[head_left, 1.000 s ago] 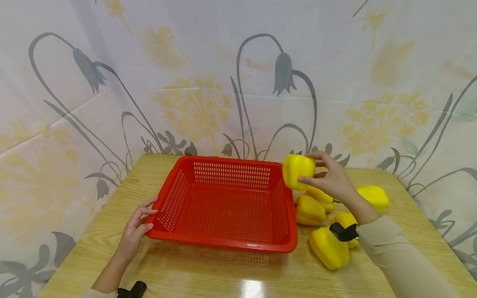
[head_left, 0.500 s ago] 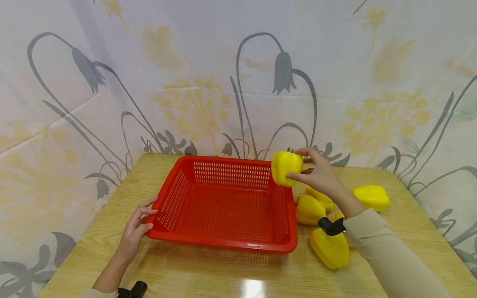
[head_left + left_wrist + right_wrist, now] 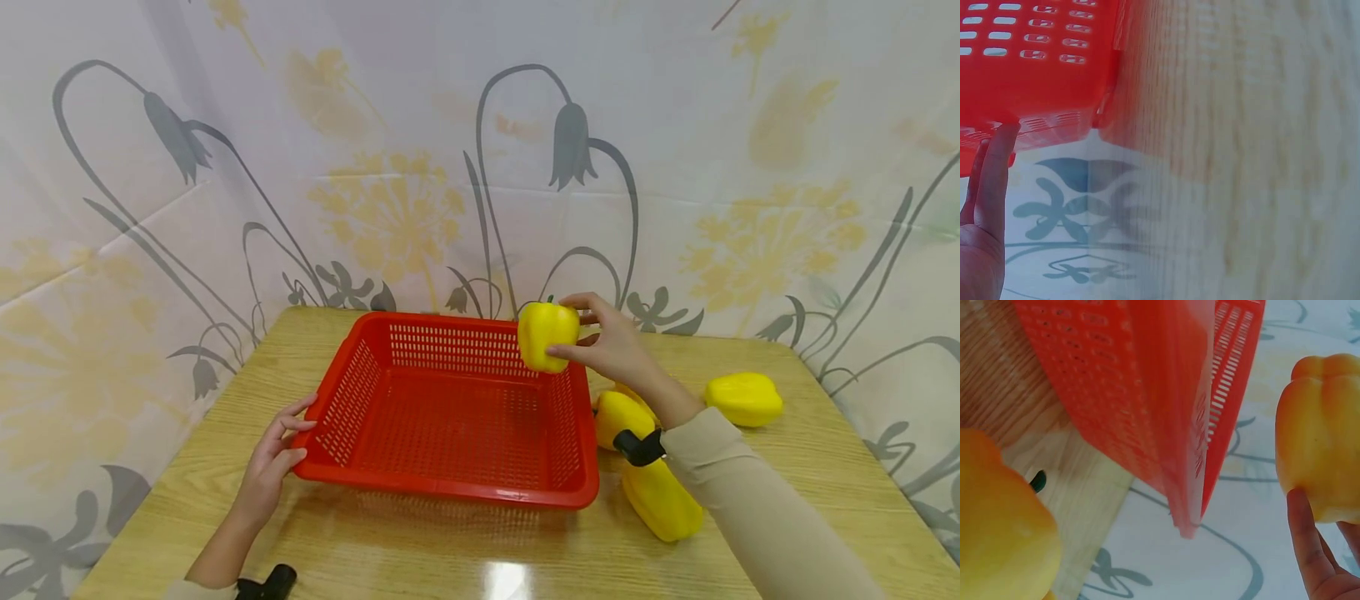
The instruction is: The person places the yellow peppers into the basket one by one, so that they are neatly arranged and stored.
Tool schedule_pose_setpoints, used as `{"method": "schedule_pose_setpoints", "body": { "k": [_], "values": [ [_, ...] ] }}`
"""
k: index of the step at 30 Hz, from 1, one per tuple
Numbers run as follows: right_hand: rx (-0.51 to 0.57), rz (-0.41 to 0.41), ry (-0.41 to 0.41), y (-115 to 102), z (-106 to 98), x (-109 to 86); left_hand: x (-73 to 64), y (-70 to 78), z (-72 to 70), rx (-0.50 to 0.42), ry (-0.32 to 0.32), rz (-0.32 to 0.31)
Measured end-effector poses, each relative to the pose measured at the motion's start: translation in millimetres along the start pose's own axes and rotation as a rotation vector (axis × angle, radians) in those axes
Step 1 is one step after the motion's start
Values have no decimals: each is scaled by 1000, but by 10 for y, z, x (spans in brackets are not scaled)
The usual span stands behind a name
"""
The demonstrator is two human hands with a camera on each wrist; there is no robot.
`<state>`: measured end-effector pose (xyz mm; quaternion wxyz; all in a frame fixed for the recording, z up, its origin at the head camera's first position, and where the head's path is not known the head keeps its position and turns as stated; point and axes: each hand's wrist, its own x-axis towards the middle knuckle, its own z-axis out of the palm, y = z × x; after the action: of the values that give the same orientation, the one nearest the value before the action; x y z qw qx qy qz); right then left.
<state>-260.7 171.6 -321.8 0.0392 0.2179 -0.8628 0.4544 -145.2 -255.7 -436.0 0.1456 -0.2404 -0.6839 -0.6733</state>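
In the head view, my right hand (image 3: 603,342) holds a yellow bell pepper (image 3: 548,336) upright between thumb and fingers. A short green stem tops the pepper, which hangs over the far right part of a red plastic basket (image 3: 442,487). The right wrist view shows the held pepper (image 3: 1322,440) with a fingertip against its lower side. My left hand (image 3: 272,458) rests against the basket's left rim, fingertips and thumb touching it. In the left wrist view, extended fingers (image 3: 994,181) meet the red rim.
Several yellow peppers lie on the wooden table (image 3: 405,554) right of the basket: a near one (image 3: 663,502), one beside the basket wall (image 3: 621,417) and one farther right (image 3: 744,399). My right forearm covers some. A flower-printed cloth (image 3: 420,108) hangs behind.
My right hand has carried the pepper left, from beside the basket's right rim to over its inside, and the pepper has turned more upright. The left hand and basket stay in place.
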Motion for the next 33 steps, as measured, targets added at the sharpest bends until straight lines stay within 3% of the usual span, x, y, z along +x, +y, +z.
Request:
{"method": "schedule_pose_setpoints", "body": {
  "k": [18, 27, 33],
  "values": [
    [20, -62, -52, -263, 324, 248, -7, 0, 1, 12, -2, 1],
    [55, -74, -61, -316, 610, 363, -20, -9, 11, 13, 37, 5],
    [81, -30, -67, -270, 844, 417, -9, 20, 33, 57, 60, -24]
  ]
}}
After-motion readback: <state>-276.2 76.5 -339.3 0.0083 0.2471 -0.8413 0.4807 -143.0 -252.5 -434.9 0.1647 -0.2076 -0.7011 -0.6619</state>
